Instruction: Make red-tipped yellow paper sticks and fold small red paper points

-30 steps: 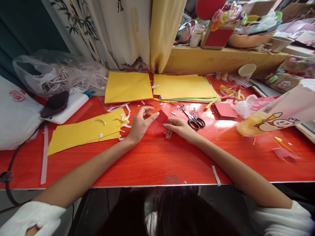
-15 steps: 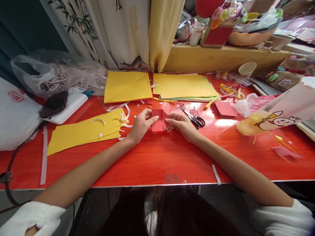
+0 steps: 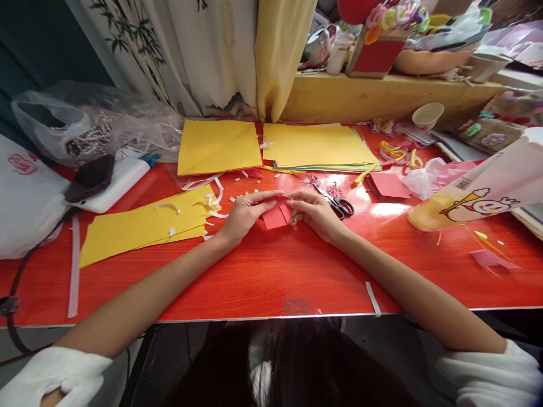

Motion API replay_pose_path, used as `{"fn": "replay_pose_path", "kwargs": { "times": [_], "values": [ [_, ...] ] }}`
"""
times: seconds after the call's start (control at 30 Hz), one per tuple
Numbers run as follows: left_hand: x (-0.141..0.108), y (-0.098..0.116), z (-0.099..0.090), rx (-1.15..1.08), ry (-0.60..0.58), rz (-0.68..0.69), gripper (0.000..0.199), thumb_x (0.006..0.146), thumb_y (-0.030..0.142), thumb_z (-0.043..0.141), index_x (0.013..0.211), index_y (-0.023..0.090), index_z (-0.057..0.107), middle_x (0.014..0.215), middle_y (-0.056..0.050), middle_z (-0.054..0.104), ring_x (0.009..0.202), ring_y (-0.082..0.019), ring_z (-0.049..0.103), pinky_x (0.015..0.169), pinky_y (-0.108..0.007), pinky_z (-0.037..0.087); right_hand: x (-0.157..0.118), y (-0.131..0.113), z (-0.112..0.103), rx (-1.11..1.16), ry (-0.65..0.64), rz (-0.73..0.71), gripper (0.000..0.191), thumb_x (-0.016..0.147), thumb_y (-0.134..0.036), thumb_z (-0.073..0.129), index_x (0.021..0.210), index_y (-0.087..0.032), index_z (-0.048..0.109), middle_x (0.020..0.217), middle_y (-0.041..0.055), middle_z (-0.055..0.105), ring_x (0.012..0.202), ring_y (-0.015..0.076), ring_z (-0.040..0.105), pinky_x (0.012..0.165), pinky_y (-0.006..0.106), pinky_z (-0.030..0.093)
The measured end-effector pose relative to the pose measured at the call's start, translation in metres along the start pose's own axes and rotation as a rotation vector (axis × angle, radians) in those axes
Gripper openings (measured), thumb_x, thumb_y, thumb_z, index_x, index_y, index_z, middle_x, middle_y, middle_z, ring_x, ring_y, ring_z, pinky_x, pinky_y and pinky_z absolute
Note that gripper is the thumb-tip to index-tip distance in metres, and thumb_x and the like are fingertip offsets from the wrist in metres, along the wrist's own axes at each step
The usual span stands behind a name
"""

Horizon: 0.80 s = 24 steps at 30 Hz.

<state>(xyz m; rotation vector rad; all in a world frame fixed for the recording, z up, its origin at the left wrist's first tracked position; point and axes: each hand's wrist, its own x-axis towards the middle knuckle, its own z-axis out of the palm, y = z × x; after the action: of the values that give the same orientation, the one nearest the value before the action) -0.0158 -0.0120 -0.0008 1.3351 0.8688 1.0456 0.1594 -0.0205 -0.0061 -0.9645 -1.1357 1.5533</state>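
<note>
A small folded piece of red paper (image 3: 275, 217) is held between both hands, a little above the red table. My left hand (image 3: 246, 215) pinches its left and upper edge, thumb in front and fingers behind. From the other side my right hand (image 3: 311, 210) grips the upper right part, its fingertips close to those of the left. A crease or flap runs down the right part of the paper. Just behind my right hand lie scissors (image 3: 339, 206) with black handles, partly covered by that hand.
Yellow paper strips (image 3: 144, 226) with white scraps lie at the left. Yellow sheets (image 3: 220, 148) and a further stack (image 3: 318, 146) are at the back. At the right are red paper squares (image 3: 389, 185) and a tilted drink cup (image 3: 466, 192). A phone (image 3: 91, 178) rests far left.
The red paper has tilted and turned in my hands. My left fingers have stretched along its top edge, and my right fingers have moved up to meet them.
</note>
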Motion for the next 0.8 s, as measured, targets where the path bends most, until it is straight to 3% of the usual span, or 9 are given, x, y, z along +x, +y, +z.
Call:
{"fn": "replay_pose_path", "kwargs": {
  "times": [0.27,0.57,0.7,0.8],
  "values": [
    [-0.001,0.001,-0.002,0.014,-0.046,0.031,0.018,0.075,0.02,0.061,0.09,0.021,0.072,0.093,0.0,0.07,0.091,-0.013,0.06,0.082,-0.023,0.046,0.0,0.001,-0.003,0.003,-0.002,-0.015,0.017,0.069,-0.022,0.068,0.085,-0.017,0.066,0.063,-0.0021,0.063,0.046,0.0096,0.059,0.04,0.019,0.046],
    [-0.002,0.002,0.0,0.088,-0.039,0.02,0.023,0.073,0.036,0.065,0.086,0.016,0.065,0.085,-0.001,0.064,0.082,-0.012,0.056,0.078,-0.023,0.042,0.001,0.006,0.0,-0.092,0.001,-0.081,0.013,0.073,-0.021,0.063,0.085,-0.017,0.067,0.071,-0.0005,0.066,0.05,0.0092,0.06,0.054,0.024,0.052],
    [0.0,-0.001,-0.002,0.102,0.005,0.026,0.021,0.074,0.033,0.064,0.087,0.017,0.064,0.091,-0.002,0.064,0.085,-0.013,0.057,0.077,-0.023,0.043,-0.01,-0.018,-0.001,-0.52,-0.002,-0.143,0.028,0.082,-0.03,0.056,0.107,-0.019,0.062,0.091,0.0067,0.066,0.073,0.0174,0.064,0.069,0.034,0.054],
    [0.001,-0.002,-0.003,0.107,0.041,0.01,0.02,0.073,0.032,0.064,0.086,0.017,0.064,0.094,-0.002,0.064,0.088,-0.013,0.057,0.079,-0.023,0.043,-0.047,-0.048,-0.016,-0.99,0.204,-0.422,0.037,0.085,-0.031,0.055,0.121,-0.024,0.054,0.113,0.0098,0.06,0.101,0.0242,0.058,0.082,0.039,0.05]
  ]
}}
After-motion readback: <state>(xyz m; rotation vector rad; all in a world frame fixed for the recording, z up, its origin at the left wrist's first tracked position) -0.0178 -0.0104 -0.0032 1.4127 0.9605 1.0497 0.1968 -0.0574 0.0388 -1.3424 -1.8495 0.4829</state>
